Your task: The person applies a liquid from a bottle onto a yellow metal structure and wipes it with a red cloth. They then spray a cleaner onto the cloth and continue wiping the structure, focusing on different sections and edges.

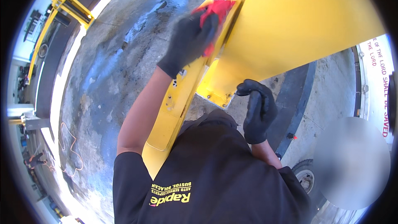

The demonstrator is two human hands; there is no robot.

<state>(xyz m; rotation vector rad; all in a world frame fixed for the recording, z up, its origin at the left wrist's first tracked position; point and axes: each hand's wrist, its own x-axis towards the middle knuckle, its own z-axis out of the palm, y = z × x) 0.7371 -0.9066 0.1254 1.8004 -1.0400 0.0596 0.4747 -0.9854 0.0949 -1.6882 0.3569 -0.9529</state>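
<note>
My left hand [191, 40], in a black glove, is closed on a red cloth [219, 10]. It presses the cloth against the upper part of a long yellow metal arm [172, 103]. The cloth is bunched and partly hidden by the fingers. My right hand [261, 110], also black-gloved, is raised near the foot of a wide yellow column [306, 20]. Its fingers are loosely bent, the thumb stands apart, and nothing shows in it. Below the column lies a yellow base plate [215, 88] with bolts.
Stained, wet-looking concrete floor [112, 66] spreads to the left. Another yellow frame [66, 4] stands at the far left, and a thin orange hose [74, 151] lies on the floor. At the right are a dark floor strip [294, 95], a vehicle wheel [306, 178] and a white lettered panel [377, 70].
</note>
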